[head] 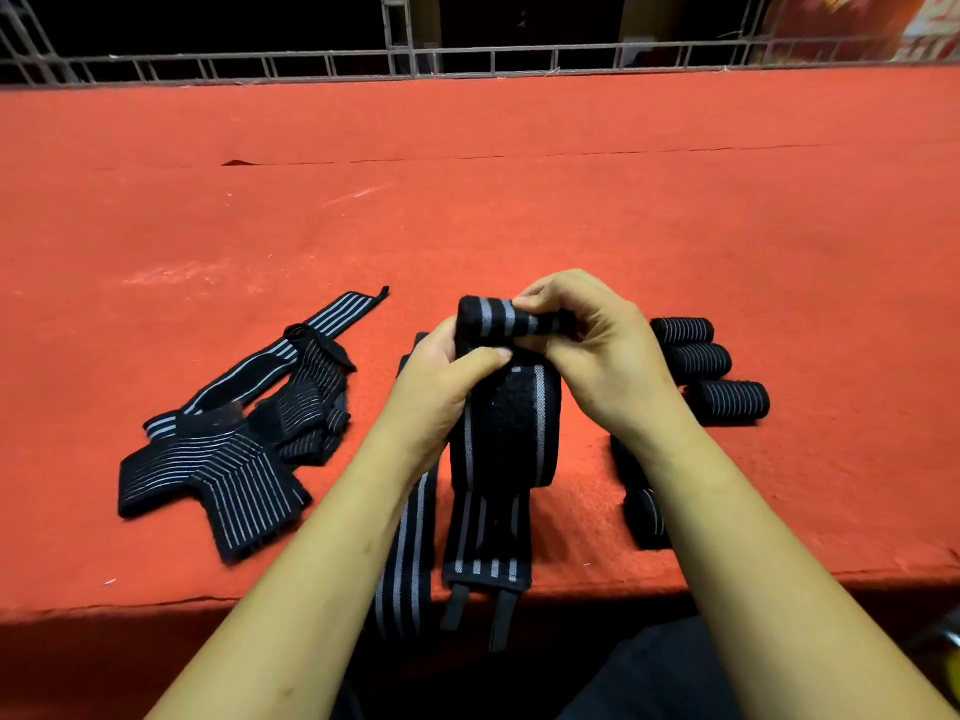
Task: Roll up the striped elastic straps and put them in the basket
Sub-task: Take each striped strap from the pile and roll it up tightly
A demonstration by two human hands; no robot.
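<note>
Two bare forearms are seen reaching in from the bottom edge, above a dark-clothed lap. Between the hands, a long black elastic strap with grey stripes point(501, 433) is held upright above the near edge of the red felt-covered tabletop point(519, 200). Its top end is folded over and is pinched between the thumb and fingertips of the right hand point(597, 350). The left hand point(441, 381) is curled round the strap's left side, with the thumb pressed across its front. A fuzzy black patch is shown on the hanging face, and the lower end, fitted with two black tabs, is draped over the near edge.

A second striped strap point(410, 537) is laid flat just beside it, partly hidden under the left forearm and also overhanging the near edge. Towards the near left corner, a heap of unrolled striped straps point(249, 428) is spread out. To the right of the hands, three rolled striped straps point(701, 360) are lined up side by side. More dark rolls point(641, 511) are partly covered by the right forearm. Along the far edge, a grey metal lattice rail point(415, 59) is set.
</note>
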